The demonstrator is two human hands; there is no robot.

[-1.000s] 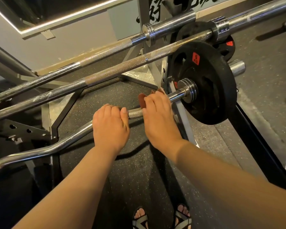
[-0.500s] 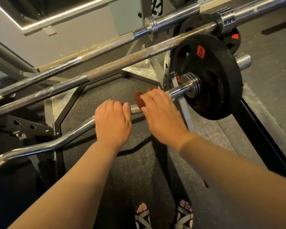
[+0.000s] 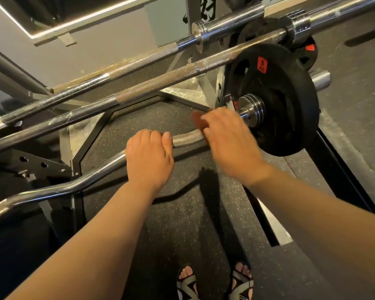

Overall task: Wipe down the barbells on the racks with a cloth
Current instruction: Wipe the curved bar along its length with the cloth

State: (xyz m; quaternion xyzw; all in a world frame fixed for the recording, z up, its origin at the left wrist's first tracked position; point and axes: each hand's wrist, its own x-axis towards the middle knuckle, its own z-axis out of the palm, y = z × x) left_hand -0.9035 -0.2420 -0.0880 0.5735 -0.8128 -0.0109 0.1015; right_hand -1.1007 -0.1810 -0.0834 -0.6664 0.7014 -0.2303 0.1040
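The curl bar [image 3: 186, 136] lies crosswise in front of the person, its long axis climbing from the low left end up to the right, where it runs into the collar [image 3: 251, 107] and the black weight plate [image 3: 275, 100]. The left hand [image 3: 148, 156] is wrapped over the bar from above, fingers curled round the shaft, apparently steadying it. The right hand [image 3: 230, 135] sits further up the same axis, blurred, its fingers closed over a reddish-brown cloth [image 3: 197, 121] that it presses onto the bar; only an edge of the cloth shows past the fingers on the side toward the left hand. Between the two grips a short knurled stretch of shaft is bare. On the outer side of the cloth grip the collar is near, so little shaft is left that way; the long run of bar lies the other way, past the left hand and down through the bends. I judge the next wipe must travel along the shaft. Two straight barbells [image 3: 160, 83] rest beyond both grips, higher on the rack, well apart from either hand.
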